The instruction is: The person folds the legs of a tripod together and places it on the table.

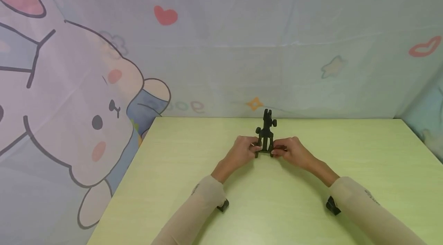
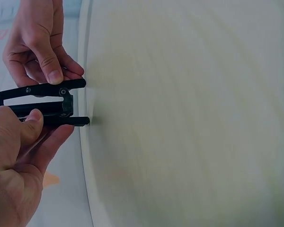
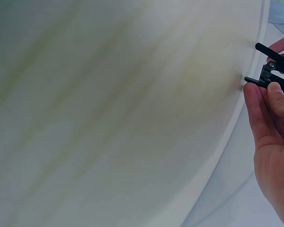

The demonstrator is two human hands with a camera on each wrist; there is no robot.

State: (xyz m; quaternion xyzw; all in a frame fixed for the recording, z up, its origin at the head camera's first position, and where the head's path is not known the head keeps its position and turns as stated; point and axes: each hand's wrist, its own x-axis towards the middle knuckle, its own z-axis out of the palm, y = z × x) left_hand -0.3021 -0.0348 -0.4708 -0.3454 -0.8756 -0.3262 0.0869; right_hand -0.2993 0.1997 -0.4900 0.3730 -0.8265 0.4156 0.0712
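A small black tripod (image 1: 266, 131) stands upright near the table's back edge, its legs only slightly spread and a knob on either side of its upper part. My left hand (image 1: 242, 149) pinches the left leg low down between thumb and fingers. On the other side, my right hand (image 1: 293, 152) pinches the right leg near its foot. In the left wrist view, the tripod's legs (image 2: 45, 89) are joined by a hinged brace, with the left thumb (image 2: 34, 120) across one leg. The right wrist view cuts off most of the tripod (image 3: 274, 64) at its edge.
The pale yellow-green table (image 1: 277, 206) extends around both arms. Behind it hangs a cloth backdrop (image 1: 225, 64) with hearts, stars and a large cartoon rabbit at left. Black wrist devices (image 1: 333, 205) sit under the beige sleeves (image 1: 360, 202).
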